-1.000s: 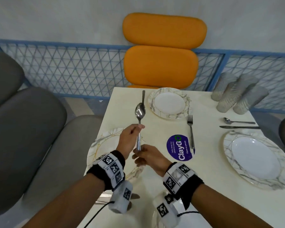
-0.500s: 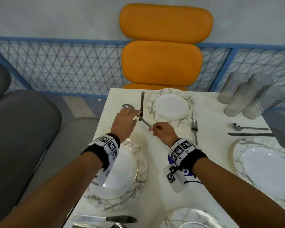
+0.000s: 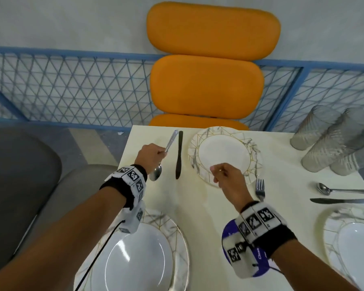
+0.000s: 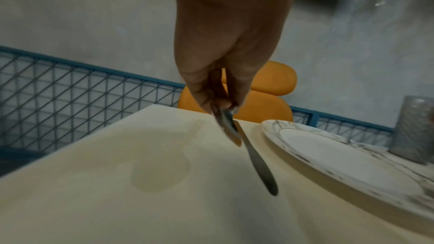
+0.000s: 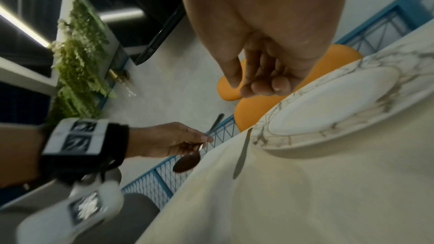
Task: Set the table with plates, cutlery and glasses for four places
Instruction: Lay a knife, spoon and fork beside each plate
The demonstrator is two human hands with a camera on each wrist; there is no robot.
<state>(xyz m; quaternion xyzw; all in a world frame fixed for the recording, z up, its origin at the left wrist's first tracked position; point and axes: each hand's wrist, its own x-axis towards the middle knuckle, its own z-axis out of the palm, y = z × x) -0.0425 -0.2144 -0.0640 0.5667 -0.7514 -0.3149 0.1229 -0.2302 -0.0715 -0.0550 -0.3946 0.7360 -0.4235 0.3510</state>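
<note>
My left hand [image 3: 163, 153] pinches the handle of a steel spoon [image 3: 156, 173] just above the cream table [image 3: 200, 206]. The spoon's bowl points toward me, left of a knife [image 3: 179, 156] that lies beside the far marbled plate [image 3: 225, 153]. In the left wrist view the fingertips [image 4: 223, 103] clamp the spoon [image 4: 229, 127] over the knife [image 4: 258, 162]. My right hand [image 3: 215, 170] hovers over that plate's near rim, fingers curled and holding nothing. In the right wrist view its fingers [image 5: 260, 84] are bunched, apart from the spoon [image 5: 187, 160].
A fork [image 3: 260, 189] lies right of the far plate. Several ribbed glasses [image 3: 332, 141] stand at the back right. A spoon [image 3: 340, 191] and knife [image 3: 343, 201] lie by the right plate [image 3: 353, 244]. Another plate [image 3: 139, 259] sits near left; an orange chair [image 3: 206, 85] is beyond the table.
The right hand let go of the spoon and moved right over the far plate. The left hand turned the spoon bowl-toward-me and brought it down left of the knife.
</note>
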